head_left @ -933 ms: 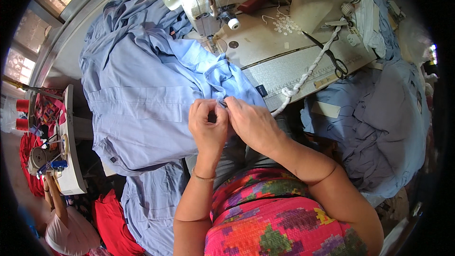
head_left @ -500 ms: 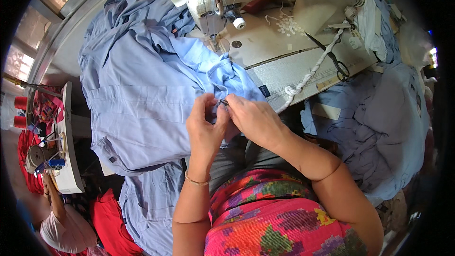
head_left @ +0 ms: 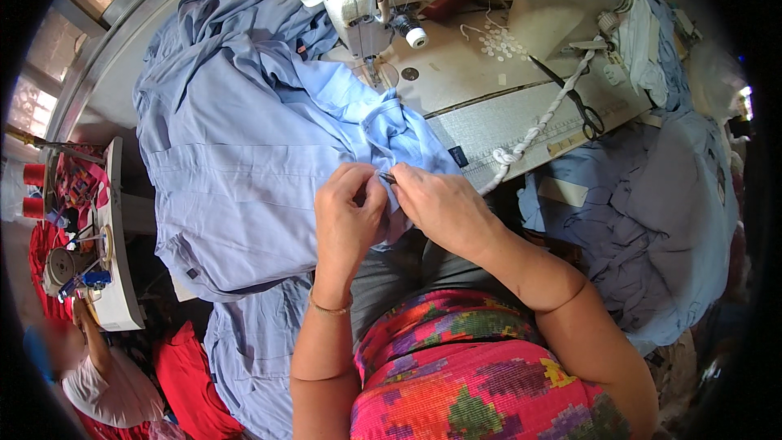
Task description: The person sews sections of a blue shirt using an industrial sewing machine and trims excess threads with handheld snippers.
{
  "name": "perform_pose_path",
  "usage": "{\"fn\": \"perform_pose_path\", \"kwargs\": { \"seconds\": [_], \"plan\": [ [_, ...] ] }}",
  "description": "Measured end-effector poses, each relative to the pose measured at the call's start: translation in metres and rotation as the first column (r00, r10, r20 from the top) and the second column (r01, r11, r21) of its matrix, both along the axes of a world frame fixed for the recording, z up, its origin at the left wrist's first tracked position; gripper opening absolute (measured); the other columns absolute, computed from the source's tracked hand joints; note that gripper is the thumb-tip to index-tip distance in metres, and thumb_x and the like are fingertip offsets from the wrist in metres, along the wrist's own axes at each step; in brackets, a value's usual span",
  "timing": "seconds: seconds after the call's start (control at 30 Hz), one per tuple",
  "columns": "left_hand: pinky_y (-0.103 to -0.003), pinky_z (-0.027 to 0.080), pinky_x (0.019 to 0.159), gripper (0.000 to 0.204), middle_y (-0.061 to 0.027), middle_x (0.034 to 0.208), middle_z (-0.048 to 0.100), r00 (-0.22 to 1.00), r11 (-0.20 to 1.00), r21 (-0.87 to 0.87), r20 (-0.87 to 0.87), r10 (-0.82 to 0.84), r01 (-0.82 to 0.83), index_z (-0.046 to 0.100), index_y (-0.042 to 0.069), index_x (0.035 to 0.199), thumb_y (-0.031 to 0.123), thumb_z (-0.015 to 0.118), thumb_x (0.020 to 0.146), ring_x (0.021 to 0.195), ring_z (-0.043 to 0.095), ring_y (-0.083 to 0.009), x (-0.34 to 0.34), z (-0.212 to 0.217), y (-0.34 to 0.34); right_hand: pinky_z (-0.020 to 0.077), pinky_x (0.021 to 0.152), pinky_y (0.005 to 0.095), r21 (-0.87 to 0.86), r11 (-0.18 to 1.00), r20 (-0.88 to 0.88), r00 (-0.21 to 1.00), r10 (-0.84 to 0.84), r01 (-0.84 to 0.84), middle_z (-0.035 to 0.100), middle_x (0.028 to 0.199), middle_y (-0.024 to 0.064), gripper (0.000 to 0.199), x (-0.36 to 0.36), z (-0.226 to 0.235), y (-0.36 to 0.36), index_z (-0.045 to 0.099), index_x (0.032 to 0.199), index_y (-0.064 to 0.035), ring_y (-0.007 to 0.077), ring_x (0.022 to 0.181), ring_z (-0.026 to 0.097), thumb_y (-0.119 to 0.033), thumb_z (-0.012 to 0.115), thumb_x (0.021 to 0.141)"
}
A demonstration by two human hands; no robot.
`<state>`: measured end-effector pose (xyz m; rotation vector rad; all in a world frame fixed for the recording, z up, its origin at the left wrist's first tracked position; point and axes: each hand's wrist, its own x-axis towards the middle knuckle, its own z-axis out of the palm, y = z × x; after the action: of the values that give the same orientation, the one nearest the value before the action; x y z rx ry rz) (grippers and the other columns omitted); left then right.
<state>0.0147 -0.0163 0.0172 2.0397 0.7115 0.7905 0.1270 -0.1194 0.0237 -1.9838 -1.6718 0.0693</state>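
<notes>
Both hands meet over a light blue garment (head_left: 252, 171) spread on the sewing table and over its near edge. My left hand (head_left: 349, 205) is closed, thumb and forefinger pinched together at the cloth's near edge. The fold between its fingertips is mostly hidden. My right hand (head_left: 440, 205) is closed on a small dark metal tool (head_left: 388, 178), whose tip points at my left fingertips. Most of that tool lies within the fingers, so its kind is unclear. Beyond the hands, part of the garment lies bunched beside the needle area of a sewing machine (head_left: 371, 33).
Black-handled scissors (head_left: 580, 106), a braided white cord (head_left: 538, 129) and several white buttons (head_left: 501, 41) lie on the machine bed. More blue garments (head_left: 643, 220) are heaped at the right. At far left, another person (head_left: 110, 383) sits by a white table (head_left: 120, 277).
My left hand has shifted slightly left, opening a small gap from the right. More of the dark tool shows now. The garment stays almost in place.
</notes>
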Motion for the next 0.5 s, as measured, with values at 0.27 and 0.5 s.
{"fn": "perform_pose_path", "kwargs": {
  "seconds": [0.27,0.5],
  "plan": [
    [-0.026,0.047,0.068,0.009,-0.0108,0.085,0.064,0.994,0.998,0.005,0.087,0.064,-0.064,0.063,-0.007,0.083,0.0,0.058,0.082,0.073,0.06,-0.0172,0.0,-0.009,-0.009,0.0494,0.052,0.0422,0.008,1.0,-0.036,0.999,-0.011,0.012,0.06,0.063,0.0149,0.009,0.0,0.001,-0.001,0.048,0.091,-0.0027,0.0327,0.061,0.063,-0.011,0.051,0.089],
    [-0.029,0.049,0.06,0.006,-0.0135,0.086,0.064,0.983,0.98,0.175,0.172,0.07,-0.1,0.063,-0.004,0.084,-0.003,0.06,0.079,0.066,0.061,-0.0221,0.003,-0.02,-0.011,0.0483,0.053,0.044,-0.032,0.999,-0.096,0.995,-0.027,0.024,0.06,0.065,0.0167,0.012,0.001,0.004,-0.001,0.049,0.093,-0.0027,0.0349,0.062,0.062,-0.014,0.052,0.089]
  ]
}}
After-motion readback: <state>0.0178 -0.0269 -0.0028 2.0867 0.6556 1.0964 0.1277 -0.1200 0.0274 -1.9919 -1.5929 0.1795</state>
